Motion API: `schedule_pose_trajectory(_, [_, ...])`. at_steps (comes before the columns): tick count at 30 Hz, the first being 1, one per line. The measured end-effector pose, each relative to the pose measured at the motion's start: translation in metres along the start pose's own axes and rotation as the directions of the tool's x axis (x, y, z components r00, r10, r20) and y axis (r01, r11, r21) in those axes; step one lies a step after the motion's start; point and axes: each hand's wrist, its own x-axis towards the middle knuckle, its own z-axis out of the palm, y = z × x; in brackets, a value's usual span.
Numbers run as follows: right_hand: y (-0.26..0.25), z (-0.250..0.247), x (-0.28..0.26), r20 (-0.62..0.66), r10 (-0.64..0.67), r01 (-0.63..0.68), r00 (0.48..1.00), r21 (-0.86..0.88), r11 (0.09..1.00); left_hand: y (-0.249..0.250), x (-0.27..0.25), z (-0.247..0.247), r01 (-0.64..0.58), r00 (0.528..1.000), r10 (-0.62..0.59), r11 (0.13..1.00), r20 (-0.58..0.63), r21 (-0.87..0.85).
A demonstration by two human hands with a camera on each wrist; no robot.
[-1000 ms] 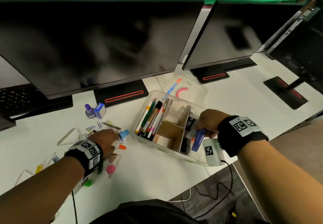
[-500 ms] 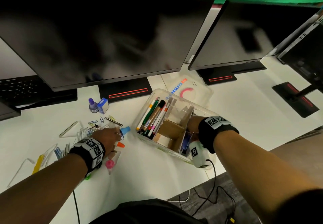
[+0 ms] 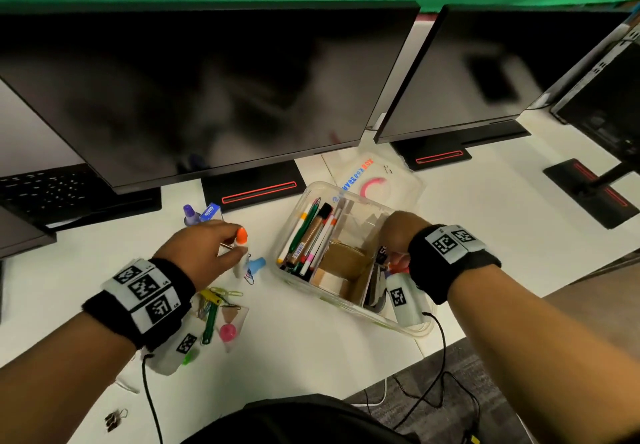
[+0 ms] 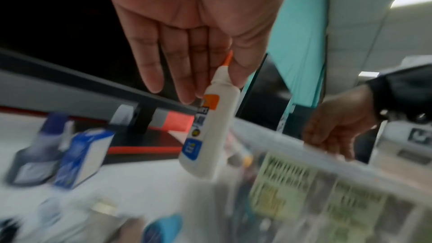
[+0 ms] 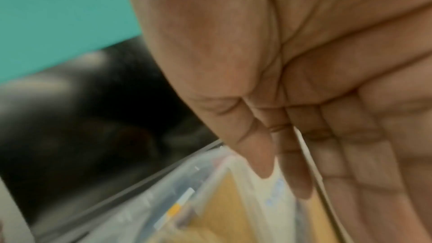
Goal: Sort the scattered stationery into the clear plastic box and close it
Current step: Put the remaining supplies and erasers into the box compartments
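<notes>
White counter carries the clear box, centre frame. Left hand pinches a glue bottle, orange tip up, left of it. Right hand's grip, inside the box, is hidden.

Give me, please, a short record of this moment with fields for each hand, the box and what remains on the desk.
left hand: pinches a glue bottle with orange tip, lifted off the desk
right hand: inside the clear plastic box, grip unclear
box: open, pens in left compartment
lid: behind the box
desk: paper clips, blue-capped item left over
</notes>
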Motion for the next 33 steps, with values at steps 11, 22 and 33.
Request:
schedule_pose_trajectory(11, [-0.057, 0.033, -0.076, -0.091, -0.616, 0.611, 0.783, 0.303, 0.731, 0.066, 0.005, -0.002, -0.238, 0.969, 0.244, 0.917, -0.021, -0.32])
schedule_pose_trajectory(22, [-0.038, 0.041, -0.07, -0.137, -0.565, 0.57, 0.813, -0.002, 0.821, 0.089, 0.006, 0.016, -0.17, 0.977, 0.209, 0.892, 0.048, -0.418])
schedule_pose_trajectory(33, [0.02, -0.016, -0.078, -0.261, -0.412, 0.301, 0.873, -0.377, 0.876, 0.073, 0.015, 0.026, -0.207, 0.923, 0.228, 0.973, 0.311, -0.101])
